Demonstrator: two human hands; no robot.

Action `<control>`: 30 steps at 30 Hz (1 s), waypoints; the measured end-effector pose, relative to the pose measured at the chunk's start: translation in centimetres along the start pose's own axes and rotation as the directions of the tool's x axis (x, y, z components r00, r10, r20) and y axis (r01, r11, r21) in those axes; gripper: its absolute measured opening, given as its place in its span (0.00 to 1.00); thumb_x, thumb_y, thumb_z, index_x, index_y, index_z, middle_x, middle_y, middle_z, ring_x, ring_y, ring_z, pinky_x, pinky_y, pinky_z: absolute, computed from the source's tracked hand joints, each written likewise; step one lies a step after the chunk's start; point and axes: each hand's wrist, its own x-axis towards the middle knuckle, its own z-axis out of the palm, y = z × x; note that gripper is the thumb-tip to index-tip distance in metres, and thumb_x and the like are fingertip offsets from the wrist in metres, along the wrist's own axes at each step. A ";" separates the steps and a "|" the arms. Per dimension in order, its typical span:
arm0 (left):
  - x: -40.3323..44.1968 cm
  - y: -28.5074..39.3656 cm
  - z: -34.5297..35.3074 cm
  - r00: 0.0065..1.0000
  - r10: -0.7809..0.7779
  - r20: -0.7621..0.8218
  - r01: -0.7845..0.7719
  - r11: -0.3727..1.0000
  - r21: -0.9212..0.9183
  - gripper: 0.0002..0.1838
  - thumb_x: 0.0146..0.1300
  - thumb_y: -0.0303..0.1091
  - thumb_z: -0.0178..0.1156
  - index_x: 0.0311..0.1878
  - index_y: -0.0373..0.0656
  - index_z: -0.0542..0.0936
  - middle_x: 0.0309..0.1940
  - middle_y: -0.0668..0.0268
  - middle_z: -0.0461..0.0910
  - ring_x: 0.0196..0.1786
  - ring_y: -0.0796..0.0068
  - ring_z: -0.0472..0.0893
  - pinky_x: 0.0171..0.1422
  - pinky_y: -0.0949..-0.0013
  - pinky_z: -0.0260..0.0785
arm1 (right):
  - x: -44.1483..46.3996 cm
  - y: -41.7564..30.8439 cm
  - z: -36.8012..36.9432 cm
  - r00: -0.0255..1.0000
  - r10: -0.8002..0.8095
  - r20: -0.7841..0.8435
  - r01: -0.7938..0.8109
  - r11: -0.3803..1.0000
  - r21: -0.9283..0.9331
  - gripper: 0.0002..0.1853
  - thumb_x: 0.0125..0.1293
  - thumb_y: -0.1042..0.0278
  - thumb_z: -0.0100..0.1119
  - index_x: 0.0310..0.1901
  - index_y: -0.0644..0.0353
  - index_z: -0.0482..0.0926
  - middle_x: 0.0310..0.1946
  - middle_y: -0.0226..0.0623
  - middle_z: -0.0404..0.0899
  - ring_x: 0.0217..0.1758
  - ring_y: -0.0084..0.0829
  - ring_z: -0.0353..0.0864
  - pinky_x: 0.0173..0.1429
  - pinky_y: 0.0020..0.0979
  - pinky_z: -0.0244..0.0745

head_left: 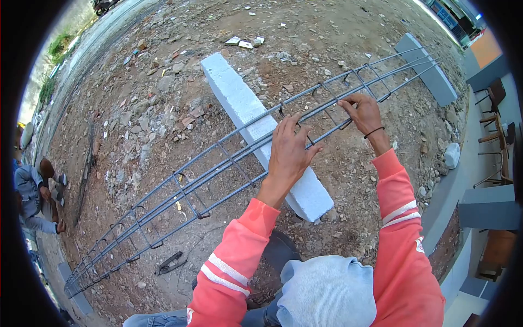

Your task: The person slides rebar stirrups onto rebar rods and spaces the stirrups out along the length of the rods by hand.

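Observation:
A long cage of steel bars with square stirrups [239,155] runs diagonally from lower left to upper right, resting across a pale block [234,95]. My left hand [290,147] lies over the bars beside the block, fingers spread around a stirrup. Farther right, my right hand [364,113] has its thumb and index finger pinched together at the bars near another stirrup. Whatever is between those fingertips is too small to make out. A dark band circles my right wrist.
Another pale block [430,71] supports the cage's upper right end, and one [80,300] its lower left end. Pliers-like tool [170,264] lies on the rubble ground. A person [35,191] crouches at the left edge. Chairs [496,141] stand at right.

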 end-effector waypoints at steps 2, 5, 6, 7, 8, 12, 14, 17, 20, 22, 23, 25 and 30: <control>0.0 0.0 -0.2 1.000 -0.004 0.008 0.003 1.000 0.015 0.28 0.52 0.44 0.77 0.54 0.39 0.84 0.66 0.49 0.73 0.70 0.45 0.70 0.74 0.49 0.62 | 0.5 1.7 -1.0 0.999 0.036 -0.033 -0.036 0.999 0.004 0.12 0.62 0.58 0.71 0.37 0.59 0.89 0.35 0.43 0.88 0.40 0.42 0.87 0.45 0.40 0.79; -0.1 0.1 0.0 1.000 -0.002 0.005 0.002 0.999 0.037 0.28 0.51 0.43 0.77 0.54 0.40 0.84 0.66 0.50 0.73 0.70 0.46 0.70 0.75 0.50 0.61 | 1.6 8.0 -1.6 0.946 0.143 -0.290 -0.206 0.958 -0.198 0.14 0.64 0.54 0.70 0.42 0.56 0.89 0.41 0.43 0.87 0.46 0.44 0.86 0.49 0.42 0.79; 0.0 0.1 -0.1 1.000 -0.008 0.008 0.008 0.999 0.051 0.28 0.51 0.43 0.77 0.55 0.40 0.84 0.66 0.50 0.73 0.71 0.47 0.69 0.75 0.50 0.61 | 2.0 9.7 -1.6 0.953 0.146 -0.263 -0.202 0.959 -0.197 0.14 0.64 0.54 0.69 0.44 0.54 0.89 0.43 0.43 0.86 0.47 0.45 0.85 0.50 0.43 0.78; 0.0 0.0 -0.2 1.000 -0.005 0.009 0.005 0.999 0.054 0.28 0.51 0.43 0.77 0.55 0.40 0.84 0.66 0.50 0.73 0.71 0.47 0.69 0.75 0.50 0.61 | 2.3 11.1 -1.7 0.960 0.150 -0.234 -0.199 0.960 -0.198 0.15 0.65 0.53 0.68 0.46 0.53 0.89 0.44 0.43 0.86 0.47 0.46 0.85 0.50 0.43 0.78; 0.1 0.1 -0.2 1.000 -0.010 0.012 0.009 0.999 0.048 0.29 0.51 0.42 0.78 0.55 0.40 0.83 0.66 0.51 0.73 0.71 0.47 0.69 0.75 0.50 0.61 | 2.8 12.1 -2.1 0.960 0.152 -0.236 -0.200 0.960 -0.197 0.15 0.65 0.53 0.68 0.46 0.53 0.89 0.44 0.43 0.86 0.47 0.46 0.85 0.50 0.43 0.78; 0.0 0.1 -0.3 1.000 -0.015 0.025 0.014 0.999 0.036 0.30 0.50 0.41 0.78 0.56 0.40 0.83 0.66 0.52 0.73 0.71 0.47 0.69 0.75 0.51 0.61 | 4.8 16.3 -2.2 0.888 0.272 -0.370 -0.348 0.924 -0.157 0.15 0.64 0.52 0.68 0.47 0.50 0.89 0.43 0.42 0.87 0.48 0.45 0.85 0.52 0.43 0.78; 0.0 0.3 -0.3 0.999 -0.022 0.030 0.021 0.999 0.041 0.30 0.49 0.40 0.79 0.56 0.41 0.83 0.66 0.52 0.73 0.71 0.47 0.69 0.75 0.51 0.61 | 5.8 17.8 -2.3 0.900 0.365 -0.239 -0.407 0.900 -0.157 0.16 0.62 0.52 0.70 0.49 0.48 0.89 0.42 0.42 0.89 0.47 0.45 0.87 0.52 0.42 0.80; 0.1 0.3 -0.3 0.999 -0.031 0.024 0.030 0.999 0.043 0.30 0.49 0.39 0.79 0.56 0.41 0.83 0.67 0.52 0.73 0.71 0.47 0.69 0.75 0.51 0.61 | 6.2 17.5 -2.4 0.900 0.332 -0.282 -0.396 0.893 -0.215 0.14 0.62 0.53 0.69 0.45 0.48 0.90 0.42 0.43 0.88 0.46 0.48 0.87 0.51 0.43 0.80; 0.0 0.2 -0.2 0.999 -0.035 0.025 0.034 0.999 0.035 0.30 0.49 0.39 0.79 0.56 0.41 0.83 0.67 0.51 0.72 0.70 0.46 0.69 0.75 0.51 0.62 | 6.0 16.5 -2.3 0.886 0.298 -0.355 -0.410 0.861 -0.300 0.12 0.63 0.54 0.68 0.42 0.47 0.91 0.43 0.42 0.87 0.46 0.49 0.87 0.51 0.44 0.81; 0.1 0.3 -0.2 0.999 -0.035 0.036 0.034 0.999 0.034 0.29 0.49 0.39 0.79 0.56 0.41 0.83 0.67 0.51 0.72 0.70 0.46 0.69 0.74 0.50 0.62 | 5.6 16.8 -2.0 0.875 0.263 -0.405 -0.409 0.850 -0.331 0.11 0.63 0.54 0.67 0.42 0.47 0.91 0.43 0.41 0.87 0.46 0.49 0.86 0.50 0.44 0.81; 0.1 0.4 -0.3 0.998 -0.045 0.034 0.044 0.998 0.034 0.29 0.50 0.39 0.79 0.55 0.41 0.83 0.67 0.51 0.72 0.70 0.45 0.70 0.74 0.50 0.62 | 5.7 17.4 -1.7 0.874 0.209 -0.439 -0.375 0.864 -0.335 0.10 0.63 0.55 0.67 0.41 0.46 0.91 0.43 0.40 0.87 0.46 0.49 0.86 0.50 0.45 0.81; 0.1 0.4 -0.3 0.998 -0.057 0.036 0.056 0.998 0.035 0.28 0.50 0.38 0.78 0.55 0.41 0.83 0.67 0.51 0.72 0.70 0.45 0.70 0.74 0.50 0.63 | 6.0 18.1 -1.4 0.869 0.158 -0.469 -0.342 0.877 -0.338 0.10 0.63 0.55 0.67 0.41 0.46 0.91 0.43 0.39 0.86 0.46 0.49 0.86 0.50 0.46 0.80; 0.2 0.5 -0.4 0.997 -0.073 0.039 0.072 0.996 0.043 0.29 0.50 0.38 0.79 0.56 0.41 0.83 0.67 0.51 0.72 0.71 0.44 0.69 0.75 0.49 0.62 | 7.7 19.7 -2.8 0.852 0.193 -0.486 -0.415 0.817 -0.402 0.09 0.64 0.56 0.65 0.40 0.47 0.91 0.44 0.37 0.86 0.46 0.48 0.86 0.50 0.46 0.81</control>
